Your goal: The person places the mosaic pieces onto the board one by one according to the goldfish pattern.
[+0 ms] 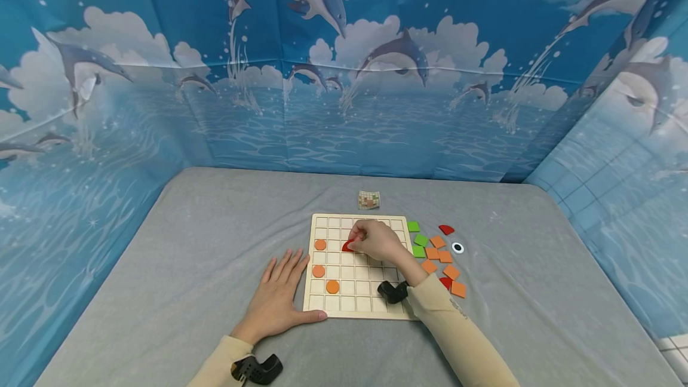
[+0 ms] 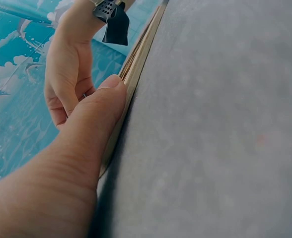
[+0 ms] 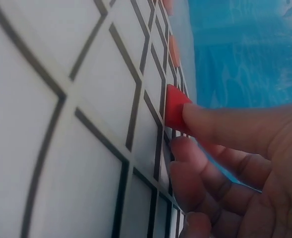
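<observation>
A pale wooden grid board (image 1: 371, 315) lies on the grey cloth, with three orange discs (image 1: 332, 286) set in squares toward its left side. Over the upper middle of the board, my right hand (image 1: 378, 241) pinches a red quarter-round piece (image 1: 347, 246) between thumb and fingers. In the right wrist view the red piece (image 3: 176, 106) is tilted against the grid, thumb on its near face. My left hand (image 1: 282, 294) lies with spread, straight fingers at the board's lower left corner. Its thumb (image 2: 106, 99) touches the board's front edge in the left wrist view.
Right of the board lie several orange squares (image 1: 445, 256), green squares (image 1: 421, 240), red quarter-round pieces (image 1: 446, 229) and a white ring-shaped piece with a black centre (image 1: 457, 248). A small patterned card (image 1: 368, 199) sits behind the board. Dolphin-print curtains (image 1: 344, 124) surround the table.
</observation>
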A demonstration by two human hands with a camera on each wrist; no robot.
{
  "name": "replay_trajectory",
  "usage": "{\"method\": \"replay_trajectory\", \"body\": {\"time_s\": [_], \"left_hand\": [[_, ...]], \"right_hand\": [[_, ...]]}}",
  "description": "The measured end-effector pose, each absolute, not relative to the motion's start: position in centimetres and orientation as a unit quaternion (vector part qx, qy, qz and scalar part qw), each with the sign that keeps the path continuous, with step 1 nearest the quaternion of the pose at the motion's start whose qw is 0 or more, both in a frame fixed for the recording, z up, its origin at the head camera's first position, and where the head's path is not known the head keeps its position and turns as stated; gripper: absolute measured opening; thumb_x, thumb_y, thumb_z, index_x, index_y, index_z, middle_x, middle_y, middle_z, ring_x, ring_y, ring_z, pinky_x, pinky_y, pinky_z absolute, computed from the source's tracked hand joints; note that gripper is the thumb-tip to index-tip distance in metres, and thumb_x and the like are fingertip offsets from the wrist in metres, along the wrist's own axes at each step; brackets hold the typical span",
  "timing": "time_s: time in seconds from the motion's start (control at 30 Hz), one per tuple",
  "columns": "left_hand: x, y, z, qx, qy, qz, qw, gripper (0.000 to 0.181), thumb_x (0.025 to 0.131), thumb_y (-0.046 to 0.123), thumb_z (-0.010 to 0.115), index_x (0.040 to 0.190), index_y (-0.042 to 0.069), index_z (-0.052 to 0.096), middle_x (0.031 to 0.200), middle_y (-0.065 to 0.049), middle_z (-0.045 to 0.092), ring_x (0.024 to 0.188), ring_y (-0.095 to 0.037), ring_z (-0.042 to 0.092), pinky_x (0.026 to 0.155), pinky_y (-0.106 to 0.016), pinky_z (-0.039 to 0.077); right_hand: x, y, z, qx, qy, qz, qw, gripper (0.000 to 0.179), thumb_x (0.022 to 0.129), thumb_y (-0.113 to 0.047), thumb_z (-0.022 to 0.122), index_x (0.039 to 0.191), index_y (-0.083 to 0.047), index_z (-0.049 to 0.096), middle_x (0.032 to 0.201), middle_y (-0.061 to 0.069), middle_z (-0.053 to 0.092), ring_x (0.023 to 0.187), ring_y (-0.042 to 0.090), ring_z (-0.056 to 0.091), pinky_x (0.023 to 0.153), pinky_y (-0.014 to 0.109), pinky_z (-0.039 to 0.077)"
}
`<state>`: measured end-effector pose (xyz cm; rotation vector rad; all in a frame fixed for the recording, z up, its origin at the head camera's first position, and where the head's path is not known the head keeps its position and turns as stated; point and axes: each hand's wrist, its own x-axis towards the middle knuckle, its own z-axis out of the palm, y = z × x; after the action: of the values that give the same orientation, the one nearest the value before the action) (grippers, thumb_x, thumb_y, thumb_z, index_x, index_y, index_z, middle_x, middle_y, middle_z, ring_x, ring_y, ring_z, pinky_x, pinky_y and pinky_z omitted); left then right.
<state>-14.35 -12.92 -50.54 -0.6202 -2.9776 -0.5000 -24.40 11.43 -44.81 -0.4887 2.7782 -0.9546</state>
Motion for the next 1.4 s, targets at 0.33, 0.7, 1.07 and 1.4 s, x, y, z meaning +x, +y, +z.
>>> {"method": "replay_trajectory", "body": {"time_s": [0.33,0.7,1.07,1.4], "left_hand": [[-14.4,-12.9,-50.4,-0.201,-0.966,-0.160,0.027,0.117,0.067,0.089,0.043,0.153,0.013,0.019,0.157,-0.007,0.015,0.143,-0.023,0.005,0.114,-0.045,0.001],[-14.4,-13.0,-50.4,-0.203,-0.964,-0.166,0.037,0.117,0.068,0.088,0.045,0.152,0.012,0.021,0.156,-0.008,0.017,0.143,-0.024,0.007,0.114,-0.045,0.002],[-14.4,-12.9,-50.3,-0.200,-0.965,-0.170,0.026,0.117,0.067,0.088,0.045,0.153,0.012,0.021,0.156,-0.008,0.016,0.143,-0.023,0.006,0.114,-0.045,0.001],[-14.3,-12.9,-50.4,-0.198,-0.966,-0.161,0.032,0.118,0.066,0.089,0.044,0.152,0.012,0.022,0.156,-0.007,0.017,0.143,-0.023,0.006,0.114,-0.045,0.002]], "right_hand": [[-24.5,11.1,-44.4,-0.168,0.943,-0.276,0.075,0.011,0.082,-0.019,0.075,0.080,-0.017,0.065,0.066,-0.006,0.054,0.057,0.014,0.048,0.052,0.029,0.038],[-24.5,10.8,-44.3,-0.150,0.951,-0.261,0.073,0.011,0.082,-0.022,0.076,0.080,-0.018,0.066,0.065,-0.006,0.055,0.056,0.014,0.049,0.051,0.029,0.037],[-24.0,11.0,-44.6,-0.153,0.948,-0.272,0.069,0.011,0.083,-0.022,0.075,0.083,-0.017,0.066,0.065,-0.006,0.054,0.054,0.013,0.048,0.051,0.029,0.038],[-23.3,11.9,-44.9,-0.156,0.944,-0.284,0.055,0.011,0.085,-0.026,0.073,0.084,-0.018,0.066,0.067,-0.007,0.055,0.055,0.012,0.048,0.051,0.028,0.038]]}}
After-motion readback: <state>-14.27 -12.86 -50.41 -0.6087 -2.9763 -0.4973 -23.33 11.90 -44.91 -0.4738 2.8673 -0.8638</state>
